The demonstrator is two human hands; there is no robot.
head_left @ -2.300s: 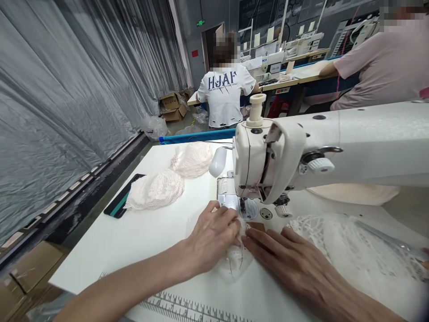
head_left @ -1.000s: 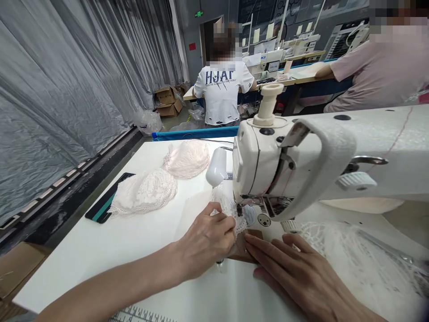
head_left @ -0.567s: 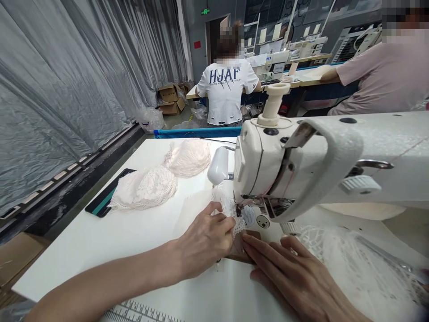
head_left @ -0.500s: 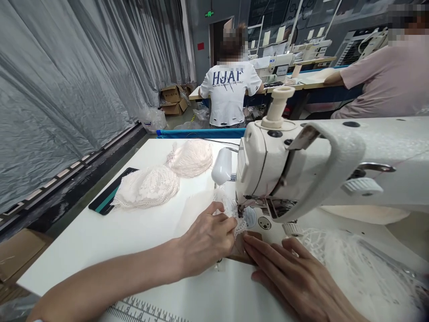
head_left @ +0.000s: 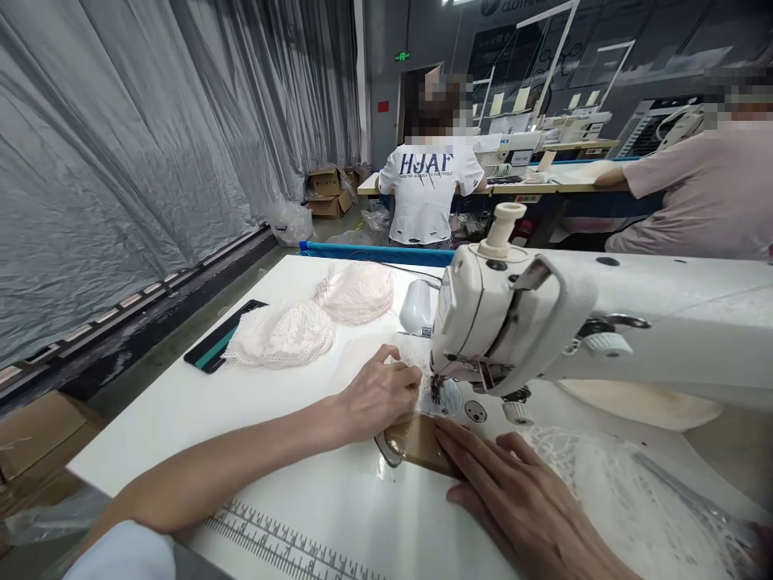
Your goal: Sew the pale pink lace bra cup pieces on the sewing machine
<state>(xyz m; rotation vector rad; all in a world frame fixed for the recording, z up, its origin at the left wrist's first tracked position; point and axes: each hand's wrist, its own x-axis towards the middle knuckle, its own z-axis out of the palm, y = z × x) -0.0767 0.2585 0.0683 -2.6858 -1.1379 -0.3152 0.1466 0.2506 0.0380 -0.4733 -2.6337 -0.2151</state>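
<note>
A white sewing machine (head_left: 543, 322) stands on a white table (head_left: 199, 419). My left hand (head_left: 378, 395) rests curled on a small piece of white lace (head_left: 416, 362) just left of the needle (head_left: 436, 388), its fingertips pinching the lace. My right hand (head_left: 513, 499) lies flat with fingers stretched out, the fingertips touching a brown card piece (head_left: 419, 443) in front of the needle. More white lace (head_left: 609, 491) is heaped to the right of that hand.
Two pale pink lace cups (head_left: 281, 342) (head_left: 356, 292) lie at the table's far left beside a dark ruler (head_left: 221, 346). A printed scale (head_left: 283, 544) runs along the near edge. Two people (head_left: 431, 189) (head_left: 706, 193) sit at benches behind. Plastic sheeting (head_left: 121, 161) hangs left.
The lace has passed back under the needle, away from me, uncovering the brown card. My left hand followed it towards the machine. The camera rose and pulled back a little.
</note>
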